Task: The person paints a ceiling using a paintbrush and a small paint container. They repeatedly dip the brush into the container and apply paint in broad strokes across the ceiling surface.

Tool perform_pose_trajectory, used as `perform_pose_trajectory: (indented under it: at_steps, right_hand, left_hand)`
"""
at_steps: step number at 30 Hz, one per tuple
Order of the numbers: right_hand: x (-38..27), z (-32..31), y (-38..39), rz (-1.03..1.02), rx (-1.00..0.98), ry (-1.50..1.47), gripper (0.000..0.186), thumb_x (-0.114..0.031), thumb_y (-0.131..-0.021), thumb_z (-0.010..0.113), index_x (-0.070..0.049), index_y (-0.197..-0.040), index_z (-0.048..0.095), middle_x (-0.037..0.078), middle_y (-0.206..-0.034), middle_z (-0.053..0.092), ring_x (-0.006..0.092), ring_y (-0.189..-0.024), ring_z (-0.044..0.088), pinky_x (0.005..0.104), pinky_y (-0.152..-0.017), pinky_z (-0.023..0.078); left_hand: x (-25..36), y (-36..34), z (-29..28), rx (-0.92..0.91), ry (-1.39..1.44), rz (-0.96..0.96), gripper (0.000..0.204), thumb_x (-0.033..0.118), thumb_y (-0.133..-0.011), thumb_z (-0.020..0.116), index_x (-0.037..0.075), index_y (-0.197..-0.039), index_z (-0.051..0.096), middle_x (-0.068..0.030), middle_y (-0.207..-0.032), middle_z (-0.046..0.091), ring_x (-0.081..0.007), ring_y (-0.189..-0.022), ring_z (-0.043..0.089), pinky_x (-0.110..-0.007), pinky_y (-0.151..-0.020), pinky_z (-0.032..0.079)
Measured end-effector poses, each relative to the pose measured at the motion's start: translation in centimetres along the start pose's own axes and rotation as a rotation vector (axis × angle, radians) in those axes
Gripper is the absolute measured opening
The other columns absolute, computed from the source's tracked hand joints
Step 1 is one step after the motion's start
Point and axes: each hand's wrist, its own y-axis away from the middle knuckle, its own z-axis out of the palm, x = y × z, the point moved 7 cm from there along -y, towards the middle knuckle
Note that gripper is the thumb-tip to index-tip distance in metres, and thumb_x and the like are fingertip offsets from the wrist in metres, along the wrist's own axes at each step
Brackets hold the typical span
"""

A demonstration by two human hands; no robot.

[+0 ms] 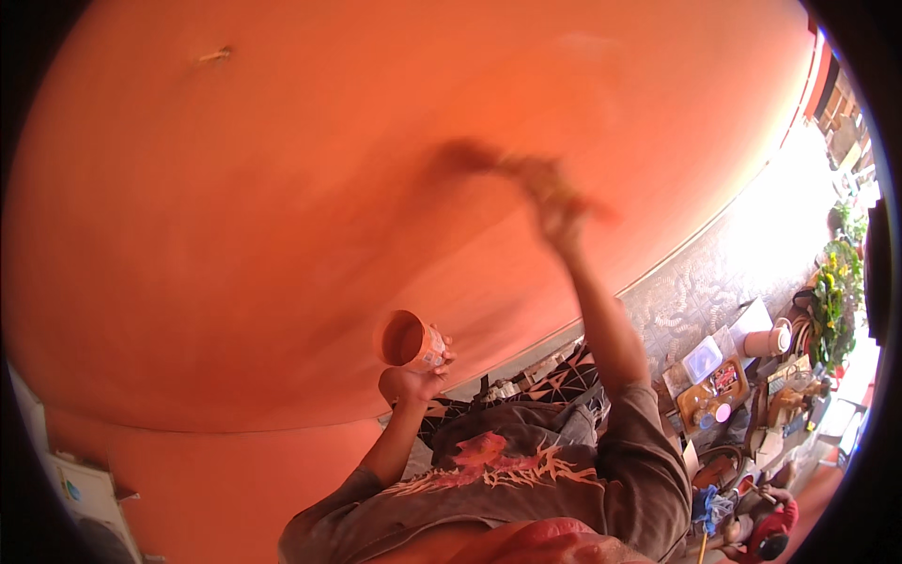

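My left hand (425,378) is closed around a small plastic cup (430,346) with orange-red paint inside, held low in front of the wall. Stretched up and to the right, my right hand (554,199) grips a paintbrush (470,156). Motion smears the hand and brush. The dark bristle end points left, at or very close to the orange wall (282,235); I cannot tell whether it touches. A reddish handle end sticks out on the other side of the hand.
A small peg-like piece (215,54) juts from the wall. At right, a wooden tray (700,399) with small containers and a pinkish tub (769,340) stand near plants (836,291). Another person (778,522) in red is at the lower right. A pale panel (89,493) is at the lower left.
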Motion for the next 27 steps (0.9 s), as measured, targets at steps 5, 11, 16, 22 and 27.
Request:
perform_pose_trajectory:
  at_steps: [5,11,16,22,27]
  right_hand:
    - [-2.5,-11.6,-9.3,-0.014,0.725,0.198,0.014,-0.005,-0.096,0.063,0.007,-0.104,0.066,0.012,-0.103,0.071,0.0206,-0.093,0.067,0.0319,-0.088,0.054]
    - [-1.1,1.4,-1.1,-0.125,0.213,0.879,0.025,-0.016,-0.104,0.054,0.003,-0.112,0.067,0.02,-0.11,0.07,0.0303,-0.107,0.067,0.0392,-0.084,0.056]
    - [-13.0,13.7,4.6,-0.198,-0.297,0.1,0.022,-0.02,-0.082,0.073,-0.005,-0.098,0.073,0.015,-0.117,0.07,0.0273,-0.112,0.068,0.0396,-0.081,0.06]
    - [1.5,1.4,0.4,0.168,0.038,0.124,0.024,-0.007,-0.1,0.055,0.001,-0.12,0.066,0.014,-0.118,0.067,0.0241,-0.105,0.062,0.0369,-0.096,0.048]
    - [-4.9,-6.3,-10.1,-0.023,0.587,0.145,0.016,-0.004,-0.096,0.062,0.005,-0.109,0.064,0.014,-0.107,0.07,0.023,-0.098,0.066,0.0358,-0.093,0.053]
  left_hand:
    - [0.0,0.6,-0.1,-0.024,0.046,0.01,0.06,0.047,-0.093,0.059,0.011,-0.141,0.052,-0.0196,-0.125,0.051,-0.0342,-0.104,0.056,-0.034,-0.068,0.057]
    - [1.0,0.8,-2.1,-0.044,0.001,0.033,0.064,0.051,-0.091,0.06,0.011,-0.14,0.053,-0.0192,-0.123,0.053,-0.0343,-0.102,0.057,-0.034,-0.068,0.058]
    - [1.5,1.3,-3.9,-0.017,0.028,0.047,0.065,0.051,-0.09,0.06,0.01,-0.14,0.053,-0.0188,-0.125,0.053,-0.0342,-0.103,0.057,-0.034,-0.067,0.058]
    - [1.9,1.2,-3.8,-0.031,0.01,0.039,0.066,0.053,-0.09,0.058,0.009,-0.139,0.053,-0.0187,-0.125,0.05,-0.0337,-0.102,0.056,-0.033,-0.066,0.056]
    - [1.5,1.2,-4.5,-0.084,0.059,0.085,0.065,0.054,-0.091,0.058,0.009,-0.138,0.054,-0.0208,-0.124,0.053,-0.0349,-0.102,0.057,-0.033,-0.066,0.057]
